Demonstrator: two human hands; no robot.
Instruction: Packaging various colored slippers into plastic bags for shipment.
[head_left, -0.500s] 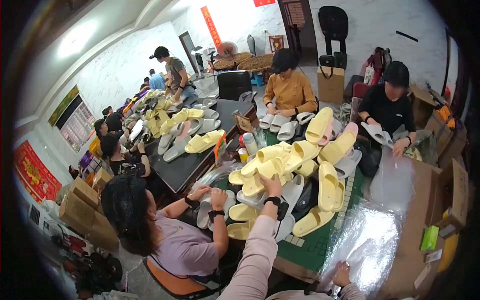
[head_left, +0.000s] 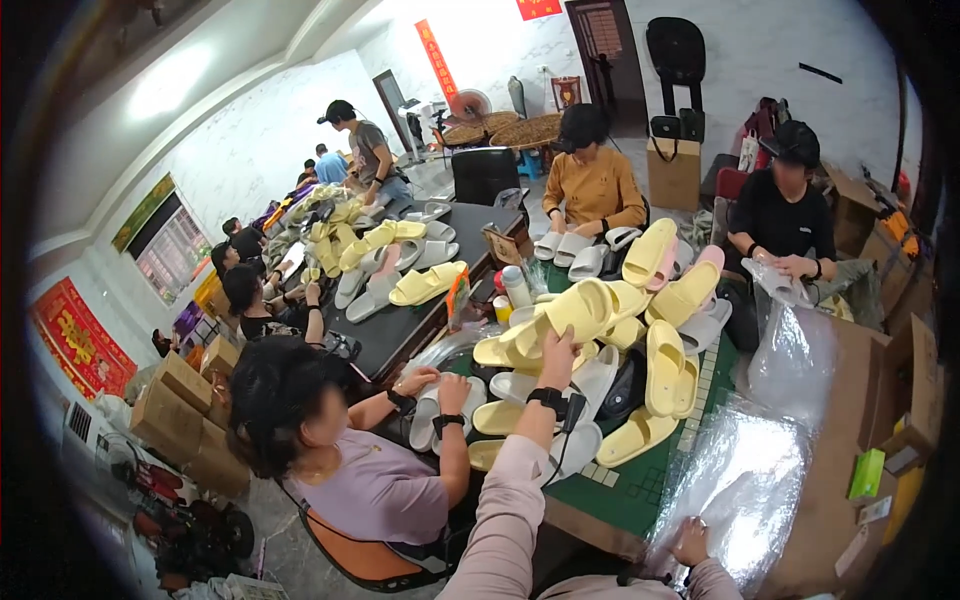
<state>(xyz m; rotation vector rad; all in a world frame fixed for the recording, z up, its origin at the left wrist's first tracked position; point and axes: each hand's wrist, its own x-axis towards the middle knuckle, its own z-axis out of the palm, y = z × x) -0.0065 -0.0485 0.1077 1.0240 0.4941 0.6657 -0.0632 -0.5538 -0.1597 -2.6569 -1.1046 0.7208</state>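
My left hand (head_left: 560, 356) reaches into the slipper pile and grips the near end of a yellow slide slipper (head_left: 582, 306), which is tilted up above the others. More yellow slippers (head_left: 662, 368) lie around it, with grey ones (head_left: 598, 376) between and beneath them. At the near edge of the table, my right hand (head_left: 690, 542) rests on a stack of clear plastic bags (head_left: 735, 480). Its fingers lie loosely on the plastic, and no slipper is in them.
On my left, a person in a lilac shirt (head_left: 375, 490) handles grey slippers (head_left: 430, 415). Across the table sit people in orange (head_left: 590, 190) and black (head_left: 785, 220), also with slippers. Bottles (head_left: 515, 287) stand behind the pile. Cardboard (head_left: 840, 400) and an open box (head_left: 912, 395) lie right.
My left hand has raised a yellow slipper from the pile and tilted it. My right hand stays on the plastic. The person in black has brought both hands together at a grey slipper.
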